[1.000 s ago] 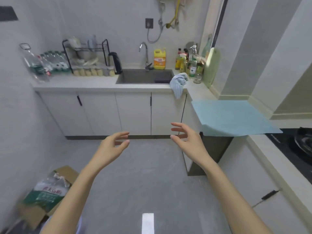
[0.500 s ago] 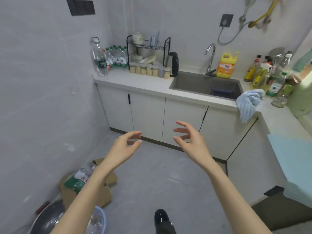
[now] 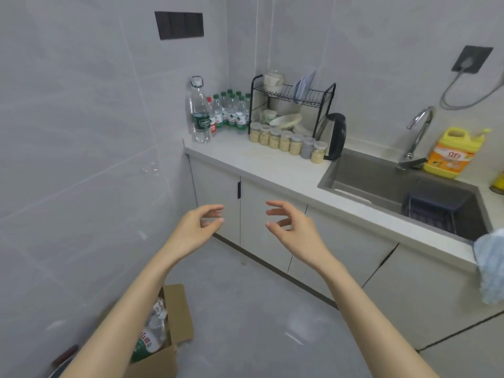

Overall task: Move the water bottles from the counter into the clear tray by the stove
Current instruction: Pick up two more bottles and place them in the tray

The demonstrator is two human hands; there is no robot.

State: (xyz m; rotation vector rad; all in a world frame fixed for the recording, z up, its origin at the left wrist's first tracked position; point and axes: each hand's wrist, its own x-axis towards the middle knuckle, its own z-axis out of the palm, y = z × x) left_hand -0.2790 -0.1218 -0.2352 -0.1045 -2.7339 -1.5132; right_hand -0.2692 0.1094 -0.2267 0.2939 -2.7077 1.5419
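Several small green-capped water bottles (image 3: 231,111) stand in a cluster in the far left corner of the white counter (image 3: 261,165), behind a tall clear bottle (image 3: 200,113) with a green label. My left hand (image 3: 197,227) and my right hand (image 3: 291,230) hover side by side in front of the lower cabinets, well short of the bottles. Both hold nothing, with fingers loosely curled. The clear tray and the stove are out of view.
A black dish rack (image 3: 291,105), a row of small jars (image 3: 286,141) and a black kettle (image 3: 335,135) stand right of the bottles. Further right are the sink (image 3: 381,175), tap (image 3: 417,135) and yellow detergent jug (image 3: 450,154). A cardboard box (image 3: 169,336) lies on the floor.
The view has swung left and moved closer to the counter corner; the bottles now appear larger and nearer the centre. Both hands stay raised and empty, fingers a little more curled.
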